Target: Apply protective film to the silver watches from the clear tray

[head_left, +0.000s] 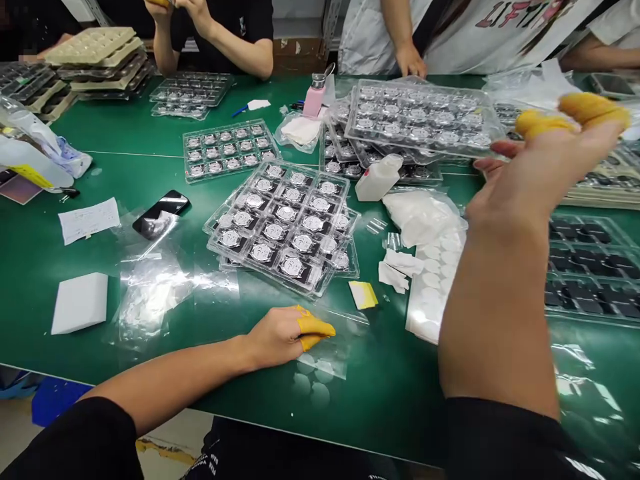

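My left hand (287,333) rests near the table's front edge, with yellow finger cots on the thumb and forefinger. Those two fingertips close on a clear plastic sheet (337,353). Several pale round discs (320,393) show under and below it. Raised at the right, my right hand (535,160) is slightly blurred; its fingers, some in yellow cots, are apart and I see nothing held in them. Just left of it is a stack of clear trays (420,117). In front of me, stacked clear trays (285,213) hold white round watch-like parts on black.
A phone (161,215), a white block (80,303) and clear bags (150,293) lie left. To the right are a white bottle (379,179), a yellow notepad (363,295), a sheet of round stickers (433,287) and trays of black parts (590,267). Co-workers sit opposite.
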The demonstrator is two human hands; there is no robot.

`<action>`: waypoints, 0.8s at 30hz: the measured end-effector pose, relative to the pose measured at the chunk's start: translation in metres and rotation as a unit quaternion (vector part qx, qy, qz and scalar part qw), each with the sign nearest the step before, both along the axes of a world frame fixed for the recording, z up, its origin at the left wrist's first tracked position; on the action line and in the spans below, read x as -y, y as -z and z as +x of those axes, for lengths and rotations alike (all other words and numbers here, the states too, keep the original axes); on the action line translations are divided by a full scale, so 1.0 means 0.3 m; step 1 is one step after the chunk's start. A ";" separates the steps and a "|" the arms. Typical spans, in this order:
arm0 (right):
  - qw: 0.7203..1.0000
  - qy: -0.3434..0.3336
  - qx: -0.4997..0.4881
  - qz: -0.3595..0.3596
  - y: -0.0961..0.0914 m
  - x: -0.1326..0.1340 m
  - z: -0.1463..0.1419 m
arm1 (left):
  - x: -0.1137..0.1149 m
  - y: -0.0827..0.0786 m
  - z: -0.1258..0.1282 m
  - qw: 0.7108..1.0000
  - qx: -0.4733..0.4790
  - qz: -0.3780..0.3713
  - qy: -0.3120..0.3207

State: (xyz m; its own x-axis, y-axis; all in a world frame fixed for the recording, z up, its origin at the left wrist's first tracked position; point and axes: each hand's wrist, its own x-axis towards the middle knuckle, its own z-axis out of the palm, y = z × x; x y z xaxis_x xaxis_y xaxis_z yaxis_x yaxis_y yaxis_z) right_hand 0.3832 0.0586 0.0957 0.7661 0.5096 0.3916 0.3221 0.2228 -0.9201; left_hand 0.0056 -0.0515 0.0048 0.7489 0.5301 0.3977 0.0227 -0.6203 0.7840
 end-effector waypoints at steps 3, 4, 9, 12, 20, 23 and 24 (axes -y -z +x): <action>0.984 -0.158 0.081 -0.022 0.042 0.231 -0.276 | 0.000 0.001 0.002 0.999 0.025 0.009 -0.026; 0.962 -0.247 0.096 -0.067 0.076 0.319 -0.362 | 0.000 0.001 0.005 0.998 0.035 0.004 -0.051; 0.907 -0.379 -0.085 -0.165 0.235 0.600 -0.575 | 0.002 0.002 0.022 0.990 0.077 -0.034 -0.114; 0.917 -0.338 -0.143 -0.157 0.255 0.597 -0.584 | 0.003 -0.006 0.024 0.992 0.088 -0.042 -0.078; 0.906 -0.360 -0.136 -0.178 0.268 0.572 -0.563 | -0.004 -0.014 0.004 0.998 0.032 -0.033 0.036; 0.912 -0.333 -0.152 -0.187 0.274 0.578 -0.567 | -0.006 -0.009 0.005 0.998 0.014 -0.026 0.049; 0.911 -0.332 -0.156 -0.188 0.275 0.578 -0.569 | -0.005 -0.009 0.006 0.998 0.016 -0.022 0.053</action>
